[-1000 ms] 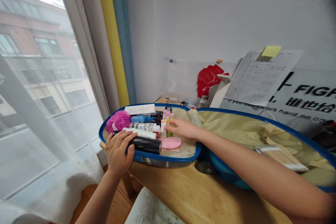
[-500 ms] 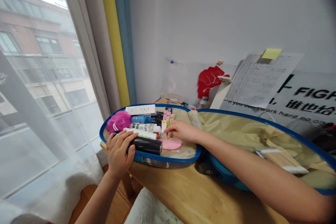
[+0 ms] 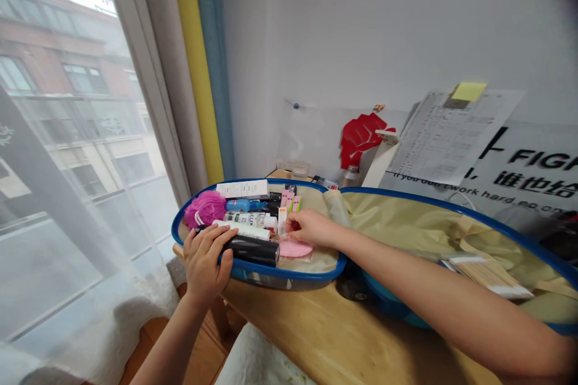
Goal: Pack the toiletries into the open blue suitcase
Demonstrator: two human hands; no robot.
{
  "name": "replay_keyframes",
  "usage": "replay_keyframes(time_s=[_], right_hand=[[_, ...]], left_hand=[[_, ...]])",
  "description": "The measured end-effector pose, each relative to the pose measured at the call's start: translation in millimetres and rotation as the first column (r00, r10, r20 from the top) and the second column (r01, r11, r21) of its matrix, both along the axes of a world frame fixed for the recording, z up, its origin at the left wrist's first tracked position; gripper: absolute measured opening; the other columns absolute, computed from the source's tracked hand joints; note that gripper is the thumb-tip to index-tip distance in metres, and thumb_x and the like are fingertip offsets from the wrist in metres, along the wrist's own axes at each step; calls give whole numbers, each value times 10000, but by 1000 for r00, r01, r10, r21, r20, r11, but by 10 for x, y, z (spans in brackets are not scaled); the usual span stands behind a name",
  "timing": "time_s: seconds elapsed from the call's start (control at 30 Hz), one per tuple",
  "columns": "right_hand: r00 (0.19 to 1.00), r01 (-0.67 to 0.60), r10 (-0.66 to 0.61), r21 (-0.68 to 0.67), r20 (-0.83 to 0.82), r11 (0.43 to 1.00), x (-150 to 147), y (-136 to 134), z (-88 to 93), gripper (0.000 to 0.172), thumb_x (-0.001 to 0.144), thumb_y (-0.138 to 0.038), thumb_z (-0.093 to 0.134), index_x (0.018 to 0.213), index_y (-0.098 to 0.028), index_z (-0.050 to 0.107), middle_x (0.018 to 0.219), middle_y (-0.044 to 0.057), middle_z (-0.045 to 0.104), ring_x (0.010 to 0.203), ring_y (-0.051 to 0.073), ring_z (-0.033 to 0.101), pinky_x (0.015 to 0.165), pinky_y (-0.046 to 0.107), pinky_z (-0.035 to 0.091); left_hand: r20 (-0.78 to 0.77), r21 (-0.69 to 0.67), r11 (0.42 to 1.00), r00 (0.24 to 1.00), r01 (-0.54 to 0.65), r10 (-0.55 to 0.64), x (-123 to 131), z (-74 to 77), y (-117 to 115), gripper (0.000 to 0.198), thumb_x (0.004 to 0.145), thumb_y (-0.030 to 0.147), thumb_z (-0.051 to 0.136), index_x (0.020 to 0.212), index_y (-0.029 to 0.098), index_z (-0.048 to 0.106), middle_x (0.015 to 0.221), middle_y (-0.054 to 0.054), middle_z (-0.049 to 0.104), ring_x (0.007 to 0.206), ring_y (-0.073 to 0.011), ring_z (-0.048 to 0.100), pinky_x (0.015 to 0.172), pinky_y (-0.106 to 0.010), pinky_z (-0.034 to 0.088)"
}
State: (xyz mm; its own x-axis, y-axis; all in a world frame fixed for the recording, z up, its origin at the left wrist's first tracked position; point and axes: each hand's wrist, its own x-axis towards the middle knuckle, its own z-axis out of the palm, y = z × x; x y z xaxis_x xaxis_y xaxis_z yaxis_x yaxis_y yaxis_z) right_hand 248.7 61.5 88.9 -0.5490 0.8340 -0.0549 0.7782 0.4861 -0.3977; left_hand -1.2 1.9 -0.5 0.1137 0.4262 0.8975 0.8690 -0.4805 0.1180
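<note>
An open blue suitcase [image 3: 289,271] with beige lining lies on a wooden table [image 3: 325,337]. Its left half holds toiletries: a pink bath pouf [image 3: 204,207], a white box [image 3: 241,189], a blue bottle [image 3: 241,204], a white tube [image 3: 246,230], a black cylinder [image 3: 253,249] and a pink flat pad in clear wrap [image 3: 294,249]. My left hand [image 3: 204,264] is wrapped round the left end of the black cylinder at the suitcase rim. My right hand [image 3: 309,227] pinches the edge of the pink pad's wrap, next to small pink and green sticks [image 3: 289,201].
The suitcase's right half [image 3: 451,234] holds flat packets [image 3: 485,274]. Behind stand a red fist cutout [image 3: 361,135], papers with a yellow note [image 3: 447,132], a poster [image 3: 533,174] and small jars. A sheer curtain and window [image 3: 67,162] fill the left side.
My right hand has drawn back from the small sticks toward me and down onto the pink pad. My left hand has stayed on the black cylinder.
</note>
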Motion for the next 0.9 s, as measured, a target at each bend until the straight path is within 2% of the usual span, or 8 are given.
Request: replay_keyframes(time_s=[0.3, 0.4, 0.47, 0.6, 0.7, 0.77, 0.83, 0.9], right_hand=[[999, 28, -27, 30, -39, 999, -15, 8, 17, 140, 847, -287, 604, 835, -151, 635, 812, 1, 650, 723, 99, 584, 725, 291, 483], [991, 71, -60, 89, -117, 994, 60, 21, 182, 46, 787, -201, 625, 788, -177, 664, 776, 1, 677, 704, 103, 590, 710, 259, 461], [976, 134, -106, 142, -191, 981, 192, 39, 374, 97, 799, -232, 589, 824, -199, 677, 803, 5, 695, 719, 111, 606, 708, 248, 460], [918, 312, -234, 217, -322, 925, 656, 32, 809, 322, 868, -430, 455, 985, -196, 641, 935, 49, 700, 731, 119, 629, 702, 260, 491], [895, 405, -332, 231, -299, 885, 1118, -44, 1004, 388, 857, -505, 428, 983, -200, 631, 972, 62, 697, 729, 121, 632, 705, 265, 495], [894, 438, -401, 207, -200, 875, 1451, -119, 1025, 341, 834, -476, 480, 937, -205, 659, 904, 53, 709, 695, 124, 637, 683, 264, 488], [878, 477, -474, 187, -62, 859, 1790, -201, 966, 207, 784, -370, 584, 851, -209, 696, 776, 38, 710, 622, 124, 631, 643, 261, 478], [823, 540, -567, 247, 45, 804, 2117, -289, 847, 69, 722, -269, 679, 738, -203, 694, 662, 18, 683, 550, 110, 600, 597, 251, 469]], left_hand=[[-40, 31, 1000, 999, -4, 5, -4, 5, 4, 301, 898, 249, 407, 1092, 203, 633, 1057, -83, 679, 1059, -256, 569, 1037, -454, 262], [-46, 37, 999, 999, -10, 12, -7, 4, 9, 301, 902, 249, 401, 1088, 199, 633, 1058, -83, 678, 1058, -254, 569, 1039, -452, 259], [-51, 41, 999, 999, -8, 10, -9, 2, 13, 302, 903, 249, 402, 1089, 197, 634, 1059, -84, 677, 1058, -255, 568, 1036, -453, 260], [-51, 41, 999, 999, -6, 8, -9, 1, 17, 303, 903, 250, 405, 1092, 197, 635, 1053, -87, 679, 1052, -259, 570, 1032, -454, 265], [-44, 35, 999, 999, -10, 12, -12, -4, 17, 307, 901, 255, 404, 1093, 203, 637, 1051, -85, 680, 1044, -260, 574, 1030, -455, 267], [-34, 24, 1000, 999, -8, 9, -16, -13, 20, 310, 896, 261, 409, 1099, 210, 637, 1062, -82, 678, 1050, -259, 574, 1036, -456, 266], [-21, 17, 1000, 1000, -2, 3, -22, -25, 25, 311, 891, 268, 414, 1100, 218, 639, 1068, -76, 678, 1059, -257, 574, 1043, -455, 263], [-14, 17, 1000, 1000, 1, 0, -26, -35, 32, 308, 889, 274, 418, 1095, 220, 641, 1066, -73, 679, 1059, -257, 574, 1047, -455, 260]])
